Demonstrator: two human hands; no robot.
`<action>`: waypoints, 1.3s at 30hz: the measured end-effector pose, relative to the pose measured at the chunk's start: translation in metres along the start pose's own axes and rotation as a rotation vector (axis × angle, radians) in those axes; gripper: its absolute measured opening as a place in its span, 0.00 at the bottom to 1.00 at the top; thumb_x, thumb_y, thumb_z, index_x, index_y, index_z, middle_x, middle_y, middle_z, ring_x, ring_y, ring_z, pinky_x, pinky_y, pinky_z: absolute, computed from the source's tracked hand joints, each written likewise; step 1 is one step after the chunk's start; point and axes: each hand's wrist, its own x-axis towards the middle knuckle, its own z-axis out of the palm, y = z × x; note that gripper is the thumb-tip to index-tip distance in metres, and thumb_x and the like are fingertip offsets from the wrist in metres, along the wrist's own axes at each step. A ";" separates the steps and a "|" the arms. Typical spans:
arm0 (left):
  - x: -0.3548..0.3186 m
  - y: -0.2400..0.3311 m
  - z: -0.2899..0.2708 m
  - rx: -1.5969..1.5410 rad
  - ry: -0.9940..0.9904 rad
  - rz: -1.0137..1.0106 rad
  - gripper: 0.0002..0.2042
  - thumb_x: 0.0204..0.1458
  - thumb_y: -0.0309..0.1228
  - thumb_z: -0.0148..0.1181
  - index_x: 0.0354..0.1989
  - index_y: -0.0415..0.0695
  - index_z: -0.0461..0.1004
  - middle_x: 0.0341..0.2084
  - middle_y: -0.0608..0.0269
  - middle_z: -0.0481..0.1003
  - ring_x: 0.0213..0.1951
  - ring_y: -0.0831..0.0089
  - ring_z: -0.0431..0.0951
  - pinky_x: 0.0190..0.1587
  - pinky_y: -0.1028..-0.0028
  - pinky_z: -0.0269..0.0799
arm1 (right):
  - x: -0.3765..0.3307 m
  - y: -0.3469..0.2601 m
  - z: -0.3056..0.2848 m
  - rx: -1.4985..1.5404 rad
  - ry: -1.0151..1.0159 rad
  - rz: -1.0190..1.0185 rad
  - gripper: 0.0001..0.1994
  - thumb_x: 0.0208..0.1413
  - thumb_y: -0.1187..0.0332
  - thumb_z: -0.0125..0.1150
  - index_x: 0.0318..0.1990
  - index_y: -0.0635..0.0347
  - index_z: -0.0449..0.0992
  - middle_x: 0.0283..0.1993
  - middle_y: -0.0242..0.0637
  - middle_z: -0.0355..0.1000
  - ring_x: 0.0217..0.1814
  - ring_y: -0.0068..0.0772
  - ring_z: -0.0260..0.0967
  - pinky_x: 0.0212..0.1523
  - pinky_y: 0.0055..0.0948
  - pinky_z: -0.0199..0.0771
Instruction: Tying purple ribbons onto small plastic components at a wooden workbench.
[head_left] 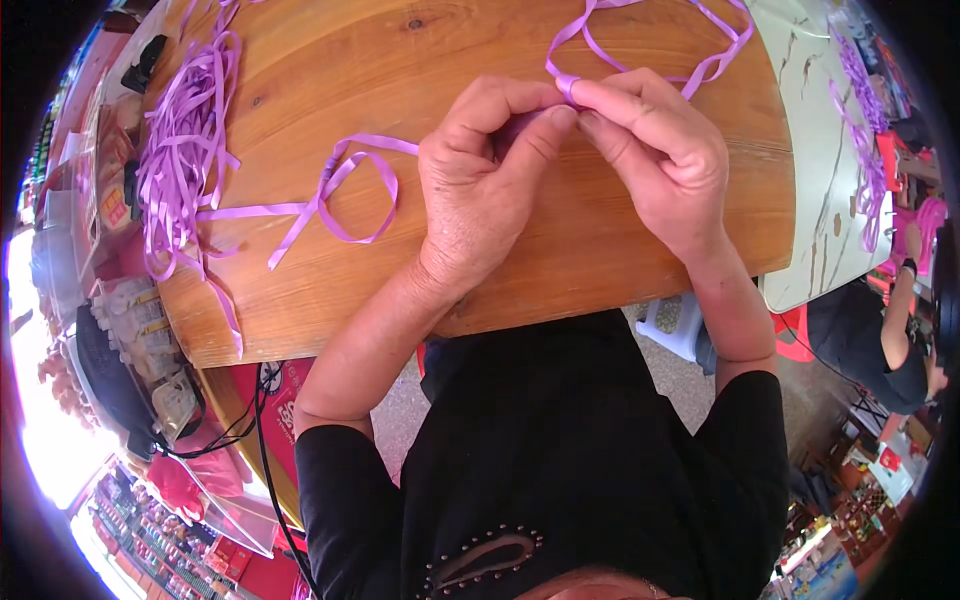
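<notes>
Over the far middle of the wooden table, my two hands meet on a narrow purple ribbon [565, 82]. My left hand [490, 165] pinches it between thumb and forefinger. Close against it, my right hand [660, 150] grips the same ribbon, thumb and forefinger pressed together. A fold of ribbon shows between the fingertips; its exact shape there is hidden. From my hands one length loops away to the far right. Another strand runs out behind my left hand to a loose loop [385, 215] lying on the wood.
A tangled heap of purple ribbon [190, 150] lies along the left edge of the wooden table [620, 270]. On the right adjoins a white marbled table [825, 190] with more purple ribbon [870, 170]. Another person's arm [897, 320] shows at far right. Black cables [262, 420] hang at lower left.
</notes>
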 end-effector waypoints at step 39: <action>0.012 0.018 -0.015 -0.051 -0.146 -0.520 0.09 0.49 0.30 0.63 0.33 0.37 0.75 0.23 0.71 0.72 0.26 0.87 0.66 0.27 0.85 0.60 | 0.033 0.002 -0.023 -0.519 -0.171 -0.565 0.17 0.31 0.80 0.69 0.35 0.68 0.76 0.30 0.38 0.71 0.30 0.34 0.69 0.27 0.27 0.68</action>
